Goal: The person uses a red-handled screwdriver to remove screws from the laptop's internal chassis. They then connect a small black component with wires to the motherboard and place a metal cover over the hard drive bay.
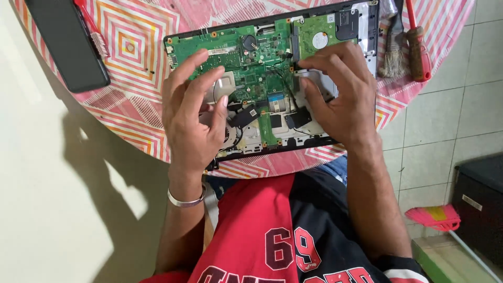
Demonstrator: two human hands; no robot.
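Note:
An opened laptop base (367,21) lies on a round table, its green motherboard (251,57) and a bare hard drive (317,34) exposed. My left hand (191,112) hovers over the left part of the board near the cooling fan (228,133), fingers apart and holding nothing. My right hand (340,94) rests on the right part of the base just below the hard drive, fingers spread and pressing down on the casing. Black cables (283,94) run between the two hands.
A pink patterned tablecloth (131,47) covers the table. A black flat panel (65,42) with a red toothbrush (91,29) lies at the far left. A small brush (392,52) and a red-handled screwdriver (419,50) lie at the far right. A black box (479,204) stands on the tiled floor.

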